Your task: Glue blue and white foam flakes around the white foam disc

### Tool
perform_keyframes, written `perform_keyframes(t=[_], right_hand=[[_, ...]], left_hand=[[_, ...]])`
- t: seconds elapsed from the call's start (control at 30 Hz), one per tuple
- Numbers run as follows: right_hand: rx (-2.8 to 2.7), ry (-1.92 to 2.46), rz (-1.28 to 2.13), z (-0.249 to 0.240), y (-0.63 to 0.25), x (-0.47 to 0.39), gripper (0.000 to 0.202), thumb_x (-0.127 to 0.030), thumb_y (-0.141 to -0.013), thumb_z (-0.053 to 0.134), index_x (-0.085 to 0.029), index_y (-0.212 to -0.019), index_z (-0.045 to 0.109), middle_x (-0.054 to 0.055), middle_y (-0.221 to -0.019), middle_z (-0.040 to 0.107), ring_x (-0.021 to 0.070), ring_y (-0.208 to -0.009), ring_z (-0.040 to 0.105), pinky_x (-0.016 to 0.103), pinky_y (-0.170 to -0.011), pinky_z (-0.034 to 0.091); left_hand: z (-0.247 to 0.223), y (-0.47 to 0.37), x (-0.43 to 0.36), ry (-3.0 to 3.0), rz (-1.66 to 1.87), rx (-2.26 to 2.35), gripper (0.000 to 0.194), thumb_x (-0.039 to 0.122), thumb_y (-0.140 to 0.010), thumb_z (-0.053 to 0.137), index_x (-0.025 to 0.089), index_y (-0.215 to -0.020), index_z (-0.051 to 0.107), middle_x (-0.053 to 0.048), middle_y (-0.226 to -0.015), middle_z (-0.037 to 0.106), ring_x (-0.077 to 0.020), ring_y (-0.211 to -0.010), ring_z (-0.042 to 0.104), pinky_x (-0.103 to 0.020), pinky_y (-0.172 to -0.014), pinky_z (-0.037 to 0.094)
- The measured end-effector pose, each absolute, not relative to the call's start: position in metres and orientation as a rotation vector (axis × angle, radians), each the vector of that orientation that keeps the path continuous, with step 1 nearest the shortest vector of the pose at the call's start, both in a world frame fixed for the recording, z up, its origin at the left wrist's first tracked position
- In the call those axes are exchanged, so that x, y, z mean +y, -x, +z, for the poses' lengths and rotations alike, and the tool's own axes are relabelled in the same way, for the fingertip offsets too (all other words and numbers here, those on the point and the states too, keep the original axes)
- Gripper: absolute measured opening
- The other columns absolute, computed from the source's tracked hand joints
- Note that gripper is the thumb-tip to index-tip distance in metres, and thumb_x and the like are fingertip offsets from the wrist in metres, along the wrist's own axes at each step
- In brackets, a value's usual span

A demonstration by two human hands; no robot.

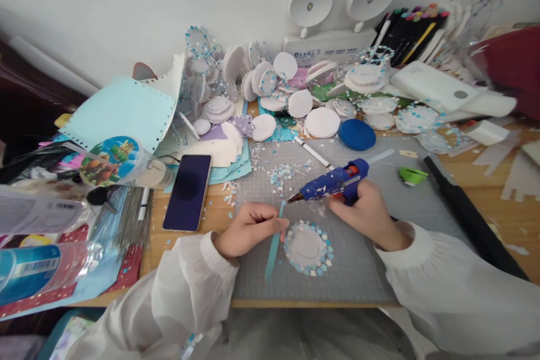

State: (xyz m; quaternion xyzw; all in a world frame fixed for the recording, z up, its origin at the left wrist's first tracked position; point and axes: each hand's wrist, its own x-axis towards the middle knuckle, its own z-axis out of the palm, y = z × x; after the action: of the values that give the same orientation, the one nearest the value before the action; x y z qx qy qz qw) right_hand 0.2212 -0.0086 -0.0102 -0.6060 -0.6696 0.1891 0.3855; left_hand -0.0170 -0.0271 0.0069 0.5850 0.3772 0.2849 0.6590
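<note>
Pinched in my left hand (255, 228) is a narrow light-blue paper strip (273, 253), its upper end poking out above the fingers. My right hand (369, 216) is wrapped round the handle of a blue hot glue gun (324, 184). The gun's dark nozzle points left, close to the strip's top end; whether they touch I cannot tell. Below the nozzle, a white paper disc (307, 247) edged with small blue and white flowers lies on the grey cutting mat (358, 281). Loose tiny paper flowers (282, 175) are scattered on the mat beyond my left hand.
A phone (187, 194) and blue paper sheets (230, 166) lie to the left, near a tilted plastic cup (112, 160). White discs (323, 122), a blue round lid (356, 134) and a white marker (312, 152) sit behind. A green cutter (412, 175) lies right.
</note>
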Motion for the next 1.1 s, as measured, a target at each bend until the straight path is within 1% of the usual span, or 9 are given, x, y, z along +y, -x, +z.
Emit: perform_keyframes(t=[0.17, 0.3, 0.47, 0.8, 0.97, 1.1], right_hand=[[-1.708, 1.578, 0.531, -0.0093, -0.2208, -0.0083, 0.017, -0.03, -0.058, 0.057, -0.022, -0.051, 0.044, -0.002, -0.042, 0.048, 0.0115, -0.039, 0.042, 0.024, -0.039, 0.035], [-1.724, 1.584, 0.508, -0.0105, -0.2219, -0.0083, 0.017, -0.028, -0.058, 0.057, -0.022, -0.051, 0.042, -0.003, -0.041, 0.046, 0.0113, -0.039, 0.041, 0.024, -0.039, 0.034], [-1.733, 1.593, 0.517, -0.0117, -0.2225, -0.0082, 0.017, -0.028, -0.06, 0.056, -0.022, -0.05, 0.043, -0.003, -0.041, 0.048, 0.0122, -0.039, 0.044, 0.024, -0.039, 0.035], [-1.755, 1.586, 0.495, -0.0113, -0.2226, -0.0088, 0.019, -0.029, -0.06, 0.057, -0.022, -0.049, 0.042, -0.004, -0.04, 0.045, 0.0111, -0.039, 0.042, 0.023, -0.039, 0.034], [-1.766, 1.557, 0.467, -0.01, -0.2215, -0.0094, 0.02, -0.029, -0.061, 0.056, -0.022, -0.048, 0.041, -0.004, -0.04, 0.044, 0.0102, -0.038, 0.041, 0.023, -0.039, 0.033], [-1.777, 1.572, 0.386, -0.0097, -0.2207, -0.0088, 0.022, -0.029, -0.06, 0.057, -0.023, -0.046, 0.04, -0.004, -0.037, 0.043, 0.0115, -0.035, 0.041, 0.024, -0.038, 0.032]], left_hand=[[0.0064, 0.017, -0.0276, -1.348, 0.639, 0.852, 0.035, 0.031, -0.085, 0.058, 0.011, -0.057, 0.064, -0.002, -0.056, 0.059, -0.0086, -0.053, 0.048, -0.022, -0.053, 0.034], [0.0061, 0.0171, -0.0279, -1.349, 0.64, 0.85, 0.034, 0.03, -0.085, 0.058, 0.011, -0.057, 0.064, -0.003, -0.057, 0.06, -0.0085, -0.053, 0.048, -0.021, -0.053, 0.034], [0.0053, 0.0166, -0.0272, -1.354, 0.628, 0.862, 0.036, 0.032, -0.085, 0.058, 0.011, -0.057, 0.064, -0.003, -0.057, 0.06, -0.0088, -0.053, 0.048, -0.022, -0.053, 0.035], [0.0093, 0.0166, -0.0281, -1.342, 0.611, 0.877, 0.038, 0.037, -0.083, 0.059, 0.012, -0.056, 0.064, -0.003, -0.057, 0.06, -0.0097, -0.054, 0.049, -0.022, -0.054, 0.036], [0.0096, 0.0161, -0.0274, -1.355, 0.62, 0.865, 0.039, 0.038, -0.084, 0.059, 0.012, -0.056, 0.064, -0.003, -0.057, 0.062, -0.0095, -0.054, 0.049, -0.022, -0.054, 0.037], [0.01, 0.016, -0.0271, -1.346, 0.625, 0.862, 0.039, 0.039, -0.084, 0.059, 0.012, -0.055, 0.064, -0.003, -0.057, 0.061, -0.0094, -0.054, 0.049, -0.022, -0.054, 0.036]])
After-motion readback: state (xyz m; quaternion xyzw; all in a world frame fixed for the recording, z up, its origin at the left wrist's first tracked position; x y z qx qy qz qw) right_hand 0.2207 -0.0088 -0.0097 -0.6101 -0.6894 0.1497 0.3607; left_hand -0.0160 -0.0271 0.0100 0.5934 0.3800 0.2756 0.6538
